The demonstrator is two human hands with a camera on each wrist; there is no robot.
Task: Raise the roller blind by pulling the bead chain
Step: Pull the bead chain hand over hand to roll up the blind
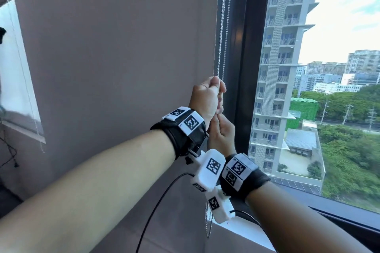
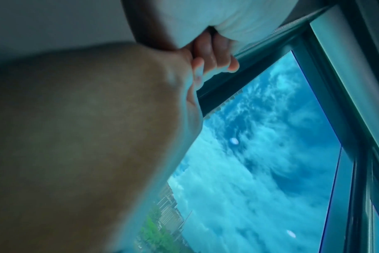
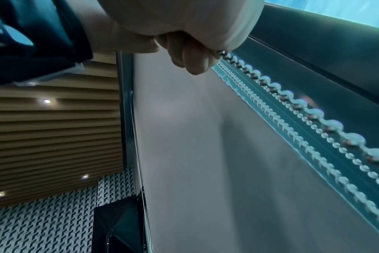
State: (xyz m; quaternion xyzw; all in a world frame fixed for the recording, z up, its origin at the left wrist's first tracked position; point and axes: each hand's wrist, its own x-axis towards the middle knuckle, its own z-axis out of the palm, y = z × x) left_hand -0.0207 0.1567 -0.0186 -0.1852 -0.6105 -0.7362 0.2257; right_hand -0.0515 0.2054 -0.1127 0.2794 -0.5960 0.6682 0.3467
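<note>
A grey roller blind (image 1: pixel 123 57) hangs down over the left part of the window. Its metal bead chain (image 1: pixel 223 26) drops along the blind's right edge, beside the dark window frame (image 1: pixel 242 47). My left hand (image 1: pixel 207 94) grips the chain in a fist. Directly below it, my right hand (image 1: pixel 223 133) pinches the same chain. The chain's loop (image 1: pixel 208 224) dangles under my wrists. In the left wrist view, curled fingers (image 2: pixel 214 51) close on the chain. In the right wrist view, the chain (image 3: pixel 309 111) runs out from the curled fingers (image 3: pixel 190 56) beside the blind (image 3: pixel 195 145).
The uncovered pane at the right shows a tower block (image 1: pixel 285 47) and trees. A white sill (image 1: pixel 246 236) runs below my wrists. Another blind (image 1: pixel 16 68) with its own chain hangs at the far left. A black cable (image 1: pixel 160 201) trails from my left wrist camera.
</note>
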